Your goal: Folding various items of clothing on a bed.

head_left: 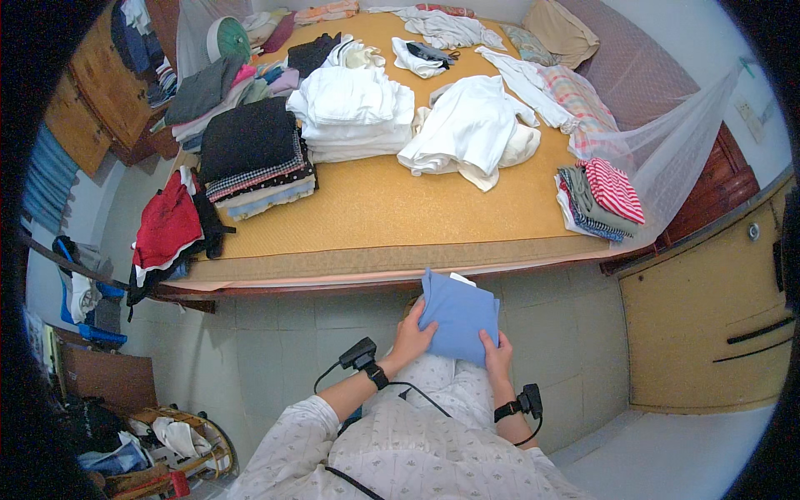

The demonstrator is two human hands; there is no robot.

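Between my two hands, in front of the bed's near edge, is a folded blue garment; its kind cannot be told from the fold. A small white patch shows at its top edge. My left hand grips the left side, thumb on top and fingers underneath. On the lower right side, my right hand pinches it the same way. The fingers under the cloth are mostly hidden.
On the yellow bed mat lie a dark-topped clothes stack, a white stack, loose white clothes and a small stack with red stripes. Red clothing hangs at the left corner; a basket stands lower left.
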